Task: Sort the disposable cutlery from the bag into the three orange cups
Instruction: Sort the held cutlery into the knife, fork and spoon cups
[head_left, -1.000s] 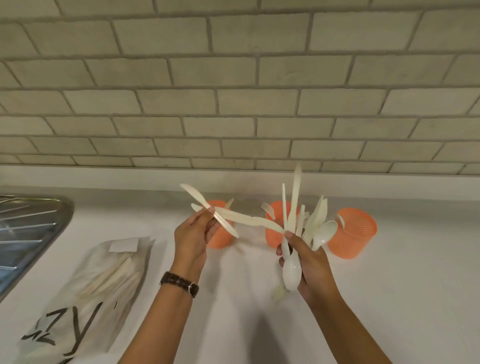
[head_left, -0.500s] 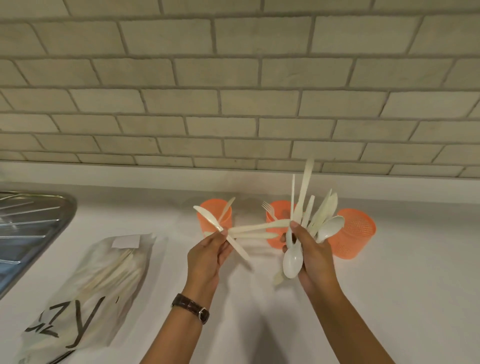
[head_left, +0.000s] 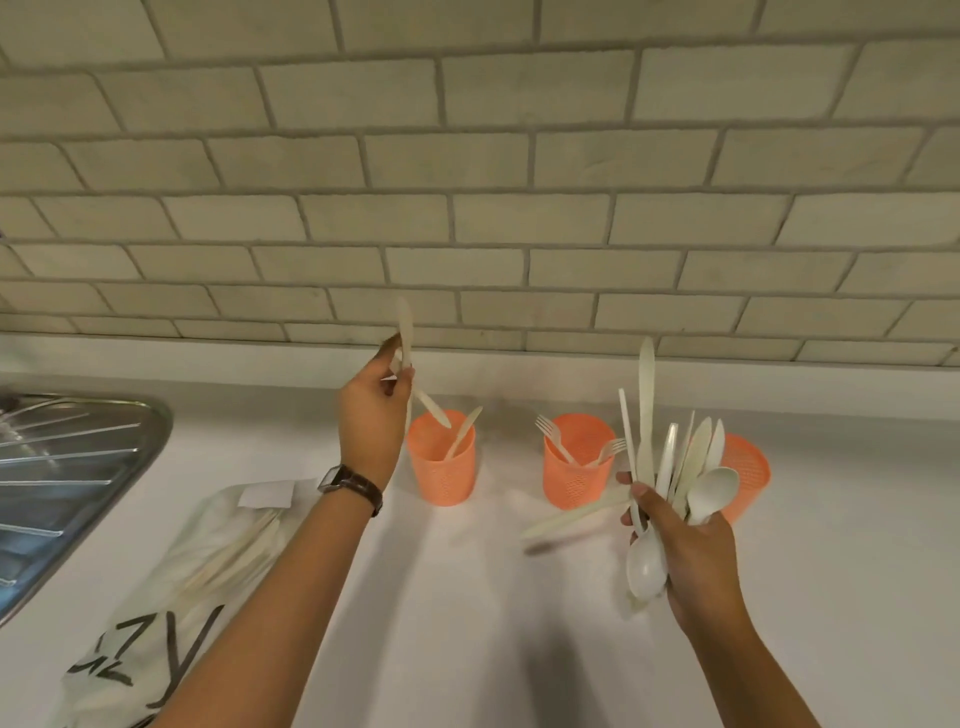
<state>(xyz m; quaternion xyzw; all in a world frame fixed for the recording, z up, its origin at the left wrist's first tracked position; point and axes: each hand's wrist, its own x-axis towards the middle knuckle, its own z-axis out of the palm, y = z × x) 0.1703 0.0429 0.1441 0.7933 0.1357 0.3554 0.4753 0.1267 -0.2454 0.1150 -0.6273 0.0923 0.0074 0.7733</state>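
Observation:
Three orange mesh cups stand in a row near the wall. The left cup (head_left: 442, 467) holds one white knife, the middle cup (head_left: 576, 467) holds two forks, and the right cup (head_left: 748, 467) is partly hidden behind cutlery. My left hand (head_left: 371, 415) pinches two white knives (head_left: 406, 332) above and just left of the left cup, one tip pointing down over its rim. My right hand (head_left: 685, 545) grips a bundle of white cutlery (head_left: 670, 467), knives and spoons, in front of the right cup. A knife (head_left: 571, 517) sticks out leftward from that bundle.
A clear printed bag (head_left: 171, 597) with more cutlery lies on the white counter (head_left: 467, 623) at lower left. A steel sink drainboard (head_left: 62, 467) sits at the far left edge. A tiled wall rises right behind the cups.
My left hand pulled knives away from the bundle, rose and moved left to hover over the left cup. My right hand stayed in place with the bundle.

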